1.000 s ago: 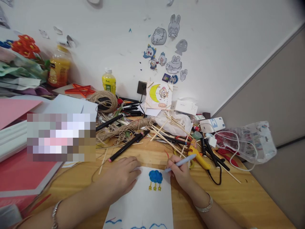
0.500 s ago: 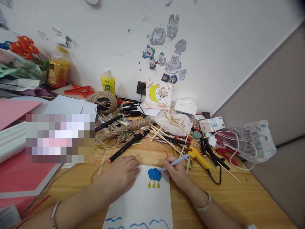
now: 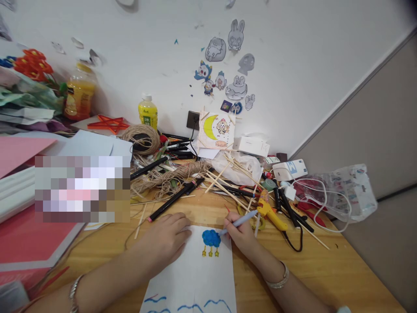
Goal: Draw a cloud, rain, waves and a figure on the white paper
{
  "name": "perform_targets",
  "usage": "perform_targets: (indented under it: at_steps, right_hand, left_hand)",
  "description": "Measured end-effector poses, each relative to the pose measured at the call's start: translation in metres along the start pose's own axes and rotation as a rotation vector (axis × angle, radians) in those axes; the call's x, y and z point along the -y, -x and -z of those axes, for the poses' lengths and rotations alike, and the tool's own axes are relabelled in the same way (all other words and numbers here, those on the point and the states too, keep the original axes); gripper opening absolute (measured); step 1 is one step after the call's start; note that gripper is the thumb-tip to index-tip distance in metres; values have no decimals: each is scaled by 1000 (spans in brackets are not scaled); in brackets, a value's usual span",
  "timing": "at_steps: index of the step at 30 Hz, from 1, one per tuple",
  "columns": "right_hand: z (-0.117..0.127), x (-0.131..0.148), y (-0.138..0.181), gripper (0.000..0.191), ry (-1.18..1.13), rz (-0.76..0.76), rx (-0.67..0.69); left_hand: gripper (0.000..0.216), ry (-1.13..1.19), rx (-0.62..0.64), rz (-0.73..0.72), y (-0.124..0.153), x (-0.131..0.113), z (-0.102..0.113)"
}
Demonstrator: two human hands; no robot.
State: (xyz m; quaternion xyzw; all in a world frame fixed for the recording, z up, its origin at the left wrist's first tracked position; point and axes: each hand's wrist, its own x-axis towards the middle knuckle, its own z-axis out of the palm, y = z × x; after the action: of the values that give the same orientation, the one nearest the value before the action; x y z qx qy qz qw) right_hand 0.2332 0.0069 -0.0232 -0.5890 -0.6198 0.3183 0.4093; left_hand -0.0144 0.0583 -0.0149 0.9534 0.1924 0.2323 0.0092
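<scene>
A white sheet of paper (image 3: 198,278) lies on the wooden table (image 3: 325,278) in front of me. It bears a blue cloud drawing (image 3: 211,238) with small yellow stars under it, and blue wavy lines near its lower edge. My right hand (image 3: 240,237) is closed round a light blue pen (image 3: 239,222), whose tip touches the cloud's right side. My left hand (image 3: 164,243) lies flat on the paper's top left corner, fingers stretched out, holding nothing.
Black markers (image 3: 174,198), wooden sticks (image 3: 228,191), twine (image 3: 166,176) and a yellow glue gun (image 3: 272,215) crowd the table behind the paper. Pink and red card sheets (image 3: 22,243) lie at the left. A plastic bag (image 3: 345,191) and white cables sit at the right.
My right hand and the pen have shifted slightly left, bringing the tip onto the cloud. The left hand has stayed on the paper.
</scene>
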Motion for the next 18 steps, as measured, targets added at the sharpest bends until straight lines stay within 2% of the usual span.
perform_targets:
  at_steps: [11, 15, 18]
  right_hand:
    - [2, -7, 3, 34, -132, 16, -59]
    - [1, -7, 3, 33, -77, 41, -7]
    - [1, -5, 2, 32, -9, 76, -19]
  left_hand:
    - [14, 14, 32, 36, 1, 1, 1]
    - [13, 14, 32, 48, -1, 0, 4]
    - [13, 5, 15, 35, -2, -1, 4]
